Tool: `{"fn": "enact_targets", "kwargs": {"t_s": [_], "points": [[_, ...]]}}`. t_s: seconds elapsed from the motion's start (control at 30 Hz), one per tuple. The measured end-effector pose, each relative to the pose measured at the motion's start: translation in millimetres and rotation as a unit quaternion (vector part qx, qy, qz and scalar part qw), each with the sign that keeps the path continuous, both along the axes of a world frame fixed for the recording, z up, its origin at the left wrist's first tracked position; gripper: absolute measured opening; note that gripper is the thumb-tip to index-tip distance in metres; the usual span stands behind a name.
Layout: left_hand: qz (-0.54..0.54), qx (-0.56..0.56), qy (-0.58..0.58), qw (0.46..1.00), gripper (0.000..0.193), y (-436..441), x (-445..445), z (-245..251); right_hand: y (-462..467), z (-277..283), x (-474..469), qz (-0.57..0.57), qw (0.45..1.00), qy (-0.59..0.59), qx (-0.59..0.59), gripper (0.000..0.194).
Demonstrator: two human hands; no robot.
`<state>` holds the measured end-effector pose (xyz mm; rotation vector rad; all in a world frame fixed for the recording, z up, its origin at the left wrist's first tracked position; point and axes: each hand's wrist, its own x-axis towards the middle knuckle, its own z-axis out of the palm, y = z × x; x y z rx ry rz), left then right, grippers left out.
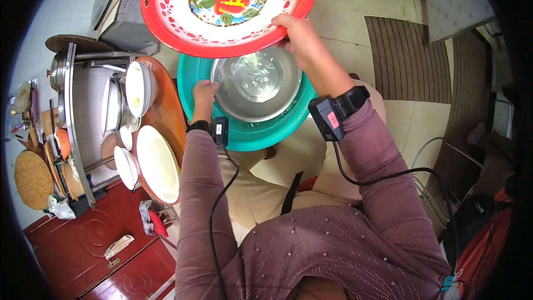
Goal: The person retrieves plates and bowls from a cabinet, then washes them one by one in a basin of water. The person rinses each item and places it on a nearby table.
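Note:
My right hand (297, 35) grips the red rim of a floral enamel basin (175, 35), thumb on the inner side. The basin is held tilted, its white inside with painted roses facing me. Below it, a stainless steel basin (227, 106) containing clear water (254, 79) sits inside a larger green plastic basin (266, 137). My left hand (205, 91) is at the steel basin's left edge, over the green basin; whether its fingers grip that edge is unclear. The enamel basin hides the far side of both lower basins.
Left of the basins, an orange-brown tabletop (160, 96) bears white bowls (139, 89) and a cream strainer basket (158, 164). Beyond stands a metal rack (77, 133) with boards and pots. Ribbed brown mats (406, 58) lie on the tiled floor at right. Black cables (387, 177) run from both wrist devices.

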<state>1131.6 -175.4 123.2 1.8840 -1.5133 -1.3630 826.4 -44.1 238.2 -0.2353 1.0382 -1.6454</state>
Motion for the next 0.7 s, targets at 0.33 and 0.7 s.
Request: {"fn": "enact_targets", "kwargs": {"t_s": [0.33,0.7], "points": [[0.008,0.046,-0.017,0.999,0.042,-9.8,3.6,-3.5,-3.7,-5.2,2.8,-0.041,0.999,-0.016,0.0,0.026],[0.109,-0.051,0.039,0.992,0.04,-2.1,-2.0,-5.5,-1.9,-1.0,0.6,-0.004,1.0,0.001,0.009,0.035]]}}
